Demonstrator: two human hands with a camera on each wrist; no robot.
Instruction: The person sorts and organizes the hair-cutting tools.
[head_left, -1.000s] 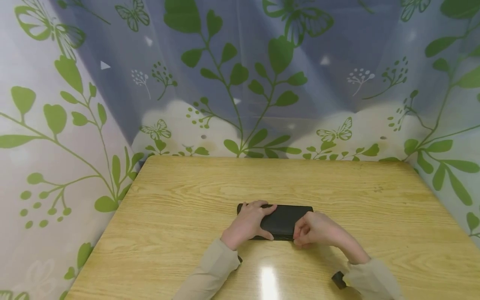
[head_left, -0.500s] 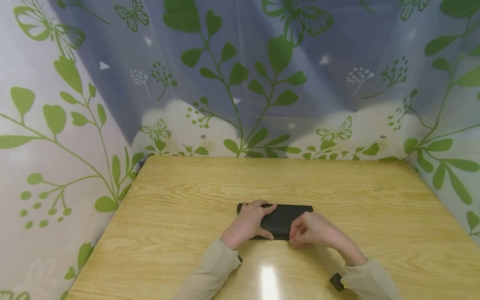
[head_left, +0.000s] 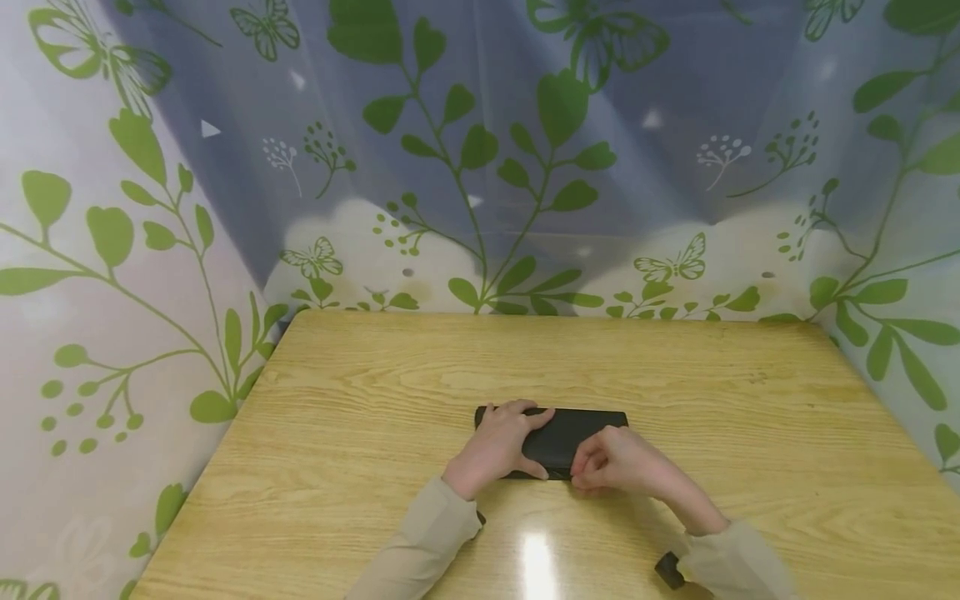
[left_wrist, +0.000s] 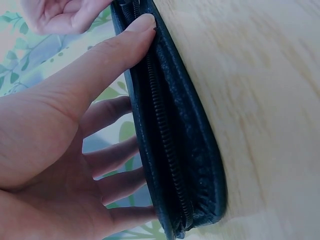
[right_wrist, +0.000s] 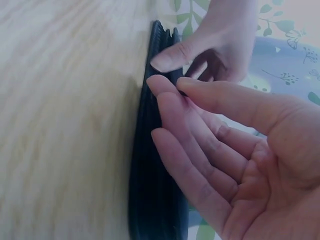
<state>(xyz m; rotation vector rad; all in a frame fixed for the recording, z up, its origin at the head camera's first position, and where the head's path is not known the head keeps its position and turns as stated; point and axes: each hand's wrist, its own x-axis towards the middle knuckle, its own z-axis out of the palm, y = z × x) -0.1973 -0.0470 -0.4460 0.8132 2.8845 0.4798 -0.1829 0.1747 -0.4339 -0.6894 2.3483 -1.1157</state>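
Note:
A black wallet (head_left: pixel 558 437) with a zipper (left_wrist: pixel 166 131) along its near side lies flat on the wooden table. My left hand (head_left: pixel 495 443) holds its left part, fingers spread over the top and the thumb against the zippered side. Farther right on that same side, my right hand (head_left: pixel 622 458) pinches at the zipper. A small dark bit, apparently the zipper pull (right_wrist: pixel 182 93), shows between thumb and index fingertip in the right wrist view; the fingers mostly hide it. Dark zipper teeth run past the left thumb toward the wallet's left end.
The wooden table (head_left: pixel 390 375) extends around the wallet on all sides. A curtain with green leaves and butterflies (head_left: pixel 517 167) hangs behind and beside it. Small black devices (head_left: pixel 670 571) sit at the beige sleeves (head_left: pixel 420 542).
My right hand has slid a little to the left along the wallet's near side, still pinching. The left hand and the wallet have stayed in place.

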